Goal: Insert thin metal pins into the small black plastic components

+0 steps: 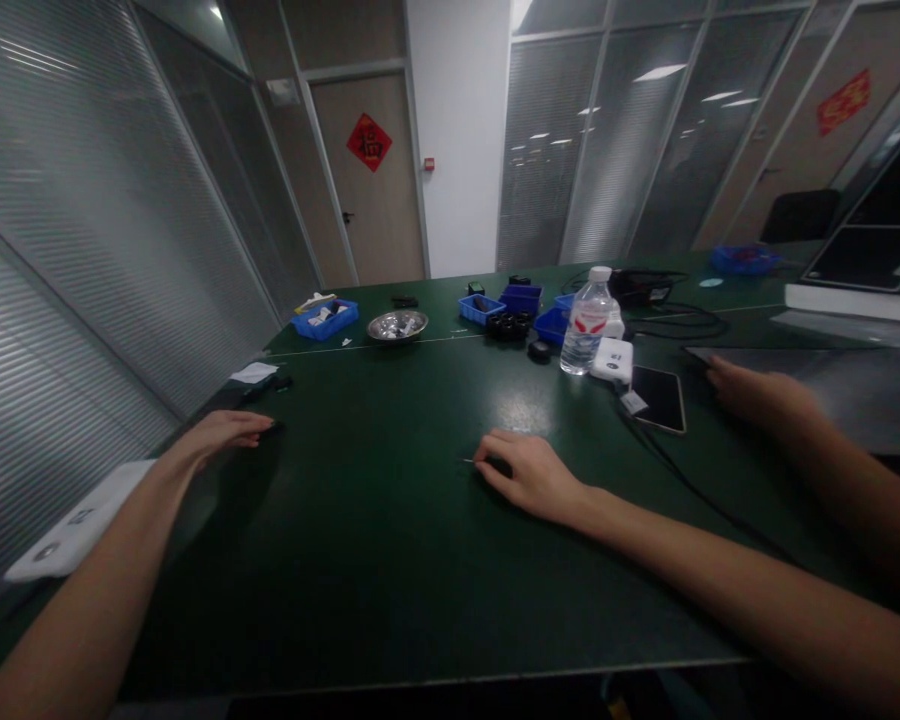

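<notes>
while a white rectangular device (pixel 67 535) lies at the near left, partly behind the forearm, the left hand (pixel 229 430) reaches over the dark green tabletop (pixel 375 560) with its fingers drawn together. a small dark object (pixel 275 428) sits right at those fingertips, on their right side; whether it is gripped or only touched, i cannot tell. farther off on the left are a white sheet of paper (pixel 253 372) and a blue plastic basket (pixel 325 320), then a round, shiny metal bowl (pixel 381 329) to the basket's right. near the middle, a thin pale sliver (pixel 467 460) pokes out leftward from the right hand (pixel 525 472), pinched between thumb and forefinger, with the wrist low over the table. beyond that hand, to the far right, stand a clear plastic bottle with a white cap (pixel 581 335) and, just beside it, a white box-shaped device (pixel 613 360); next comes a dark-screened smartphone (pixel 664 398). rightmost, a co-worker's hand (pixel 765 395) rests by a flat grey panel (pixel 862 385).
</notes>
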A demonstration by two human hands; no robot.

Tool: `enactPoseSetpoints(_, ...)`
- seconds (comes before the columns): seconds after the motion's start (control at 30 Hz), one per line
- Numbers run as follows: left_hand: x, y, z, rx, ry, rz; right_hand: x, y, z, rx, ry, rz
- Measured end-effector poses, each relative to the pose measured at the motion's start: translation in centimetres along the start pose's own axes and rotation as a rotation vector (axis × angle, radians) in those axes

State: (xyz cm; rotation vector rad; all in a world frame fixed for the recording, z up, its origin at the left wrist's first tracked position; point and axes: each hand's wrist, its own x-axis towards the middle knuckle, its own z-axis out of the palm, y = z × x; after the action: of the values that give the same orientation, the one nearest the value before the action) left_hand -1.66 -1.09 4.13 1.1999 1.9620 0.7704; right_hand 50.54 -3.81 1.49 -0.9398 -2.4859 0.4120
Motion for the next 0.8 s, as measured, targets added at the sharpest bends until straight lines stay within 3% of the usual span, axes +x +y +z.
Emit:
enactPoseSetpoints(0.1, -1.2, 2.7, 4.4, 0.038, -0.130, 0.092, 0.0, -0.2, -0.2, 0.002, -0.004, 0.004)
enactPoseSetpoints(0.23, -5.3, 7.1, 14.3, 0.170, -0.392, 0.430, 0.0, -0.2, -0.2, -0.001, -0.008, 0.004)
enactPoseSetpoints(0.3, -8.0, 8.6, 18.8, 0.160, -0.409, 0.604, 0.0, -0.1, -0.1, -0.012, -0.012, -0.004)
enactPoseSetpoints(0.37, -10.2, 9.2, 21.8, 0.132, -0.381, 0.732, 0.0, -0.1, 0.0, -0.022, -0.017, -0.017)
enactPoseSetpoints(0.47, -11.9, 9.3, 23.4, 0.092, -0.354, 0.833, 0.0, -0.1, -0.1, -0.031, -0.021, -0.031)
enactPoseSetpoints(0.8, -12.3, 9.2, 22.4, 0.159, -0.387, 0.819, -0.1, 0.1, 0.0, -0.017, -0.022, -0.053)
